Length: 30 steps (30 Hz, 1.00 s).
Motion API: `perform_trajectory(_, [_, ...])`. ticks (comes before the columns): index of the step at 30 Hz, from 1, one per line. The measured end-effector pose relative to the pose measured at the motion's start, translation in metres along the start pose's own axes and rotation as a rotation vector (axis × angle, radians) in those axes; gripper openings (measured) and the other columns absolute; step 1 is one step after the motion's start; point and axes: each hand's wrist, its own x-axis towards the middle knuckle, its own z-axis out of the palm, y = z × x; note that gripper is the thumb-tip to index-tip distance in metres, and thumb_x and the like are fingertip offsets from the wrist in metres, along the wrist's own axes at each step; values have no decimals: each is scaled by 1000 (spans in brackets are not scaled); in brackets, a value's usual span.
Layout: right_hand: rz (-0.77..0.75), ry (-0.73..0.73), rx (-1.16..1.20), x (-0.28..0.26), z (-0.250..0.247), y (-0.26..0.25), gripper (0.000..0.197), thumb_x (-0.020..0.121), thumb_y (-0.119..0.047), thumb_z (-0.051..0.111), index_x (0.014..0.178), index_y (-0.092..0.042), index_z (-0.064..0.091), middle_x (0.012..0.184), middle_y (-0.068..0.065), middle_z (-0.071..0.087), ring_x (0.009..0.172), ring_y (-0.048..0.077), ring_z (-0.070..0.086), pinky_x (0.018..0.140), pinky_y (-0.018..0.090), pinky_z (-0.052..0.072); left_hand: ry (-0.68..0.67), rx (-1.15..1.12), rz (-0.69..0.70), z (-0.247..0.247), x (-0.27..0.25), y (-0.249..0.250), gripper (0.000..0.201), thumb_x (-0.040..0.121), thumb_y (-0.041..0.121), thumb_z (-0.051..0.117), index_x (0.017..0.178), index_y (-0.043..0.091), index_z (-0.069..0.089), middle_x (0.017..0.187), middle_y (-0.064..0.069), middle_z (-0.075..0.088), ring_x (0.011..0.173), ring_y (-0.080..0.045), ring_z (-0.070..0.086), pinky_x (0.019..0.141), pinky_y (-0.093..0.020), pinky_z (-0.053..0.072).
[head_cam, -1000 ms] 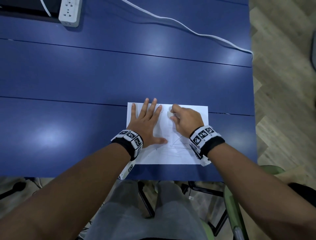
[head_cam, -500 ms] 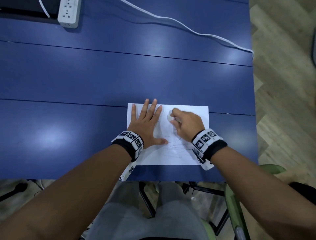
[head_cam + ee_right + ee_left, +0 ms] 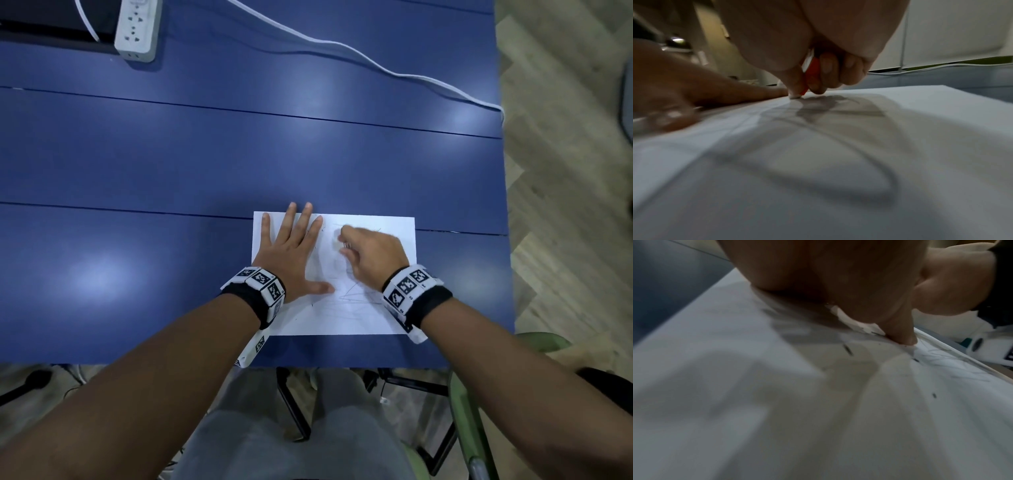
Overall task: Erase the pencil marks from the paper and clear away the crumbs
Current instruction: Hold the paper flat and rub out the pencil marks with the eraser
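Both hands work: left hand (image 3: 289, 255) flat on paper (image 3: 383, 315) (long axis sideways); right hand (image 3: 373, 255) pinches upright eraser (image 3: 811, 76).

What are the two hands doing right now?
Left hand: open, fingers spread, pressing flat on the paper.
Right hand: pinching the eraser.

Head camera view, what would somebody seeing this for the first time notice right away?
A white sheet of paper stands out near the front edge of a dark blue table. The left hand lies spread flat on the paper's left part, while the right hand pinches an eraser against the pencil scribbles.
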Motion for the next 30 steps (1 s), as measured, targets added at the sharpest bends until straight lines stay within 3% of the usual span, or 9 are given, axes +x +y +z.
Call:
perform_trajectory(3, [63, 86, 37, 17, -5, 6, 12, 92, -25, 54, 102, -19, 52, 87, -3, 66, 76, 28, 60, 60, 32, 42, 6, -10, 3, -1, 0, -1, 131, 69, 97, 35, 157, 20, -22, 161, -3, -36, 148, -29, -34, 116, -65, -18])
perform_trajectory(9, [-17, -35, 12, -11, 4, -2, 13, 94, -30, 52, 105, -23, 53, 94, -5, 68, 81, 26, 64, 69, 38, 52, 3, 6, 0, 0, 0, 0, 130, 69, 97, 33, 157, 18, -22, 161, -3, -38, 148, -29, -34, 116, -65, -18])
perform_trajectory(14, [59, 81, 49, 15, -4, 6, 13, 92, -27, 54, 103, -21, 52, 92, -4, 69, 79, 27, 63, 67, 37, 51, -2, -10, 4, -1, -1, 0, 130, 71, 96, 37, 157, 20, -24, 160, -3, -38, 148, -29, -35, 115, -64, -21])
perform_trajectory(20, [-13, -12, 20, -13, 6, -1, 13, 94, -30, 53, 106, -24, 52, 95, -6, 69, 80, 25, 64, 67, 37, 51, 2, 2, 2, -2, -1, -1, 130, 71, 96, 36, 157, 18, -23, 161, -4, -38, 148, -29, -34, 116, -65, -17])
perform_trajectory(25, [89, 82, 44, 11, -2, 1, 16, 93, -28, 54, 108, -23, 54, 95, -6, 69, 83, 25, 64, 70, 37, 51, 0, 5, 2, -1, 0, 0, 131, 70, 97, 35, 157, 19, -22, 161, -4, -36, 149, -30, -33, 117, -66, -14])
perform_trajectory(30, [73, 13, 37, -15, 9, -9, 13, 94, -28, 53, 107, -25, 50, 95, -6, 68, 81, 24, 63, 69, 37, 52, 9, 10, 7, 1, 0, -2, 131, 70, 97, 35, 158, 18, -22, 161, -4, -38, 148, -30, -34, 117, -66, -15])
